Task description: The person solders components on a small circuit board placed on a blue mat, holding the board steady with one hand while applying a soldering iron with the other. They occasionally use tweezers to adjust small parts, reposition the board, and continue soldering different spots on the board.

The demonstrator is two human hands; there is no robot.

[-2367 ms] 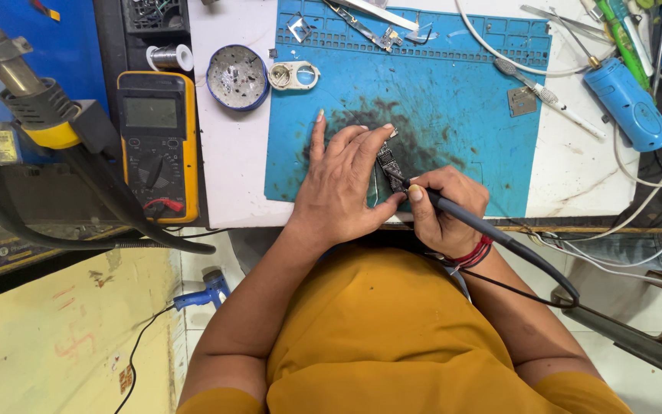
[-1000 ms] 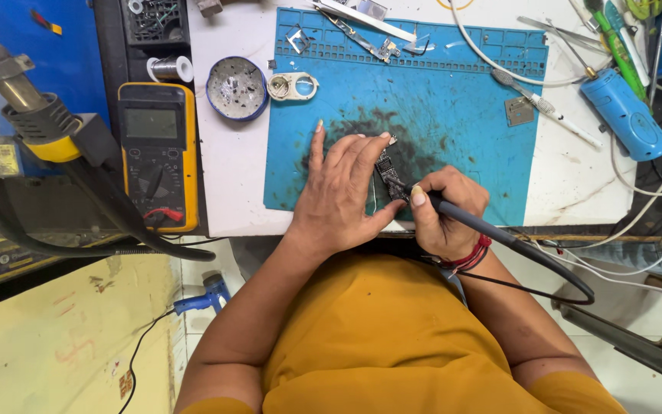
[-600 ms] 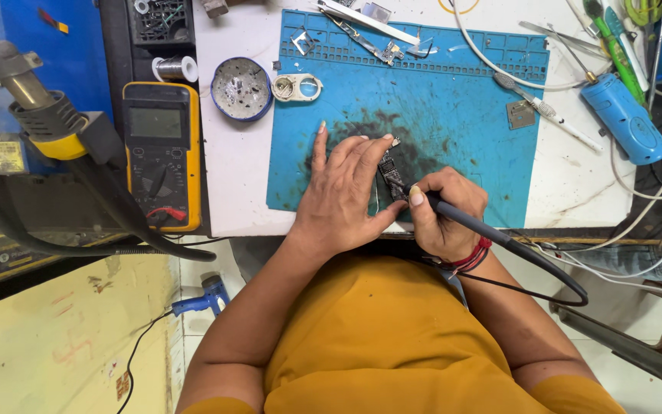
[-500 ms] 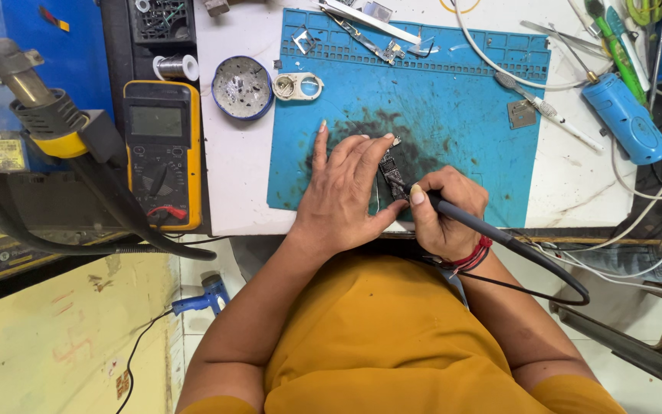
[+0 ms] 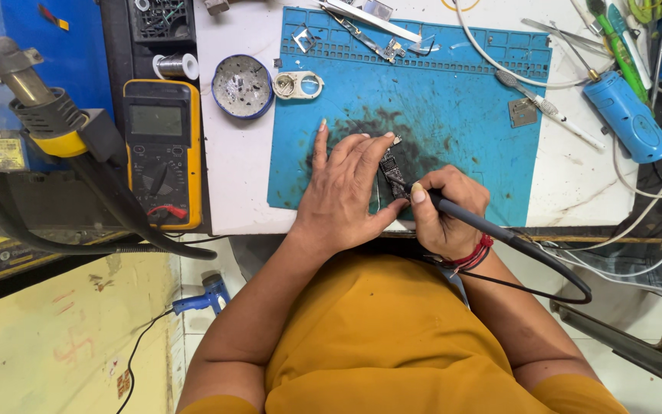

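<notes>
A small dark circuit board (image 5: 391, 166) lies on the blue work mat (image 5: 461, 92), on a blackened patch. My left hand (image 5: 344, 193) rests flat on the mat with its fingertips pressing the board's left side. My right hand (image 5: 442, 207) grips a black soldering iron (image 5: 484, 228) like a pen, its tip down at the board's near end. The iron's black cable loops off to the right past my wrist.
A yellow multimeter (image 5: 161, 153) sits left of the mat beside a hot-air handle (image 5: 44, 107). A round tin (image 5: 242, 86) and small metal parts lie at the mat's top. A blue cylindrical tool (image 5: 627, 116), tweezers and cables crowd the right side.
Both hands keep their hold on the board and iron. The view has shifted slightly, with only small motion of the iron tip.
</notes>
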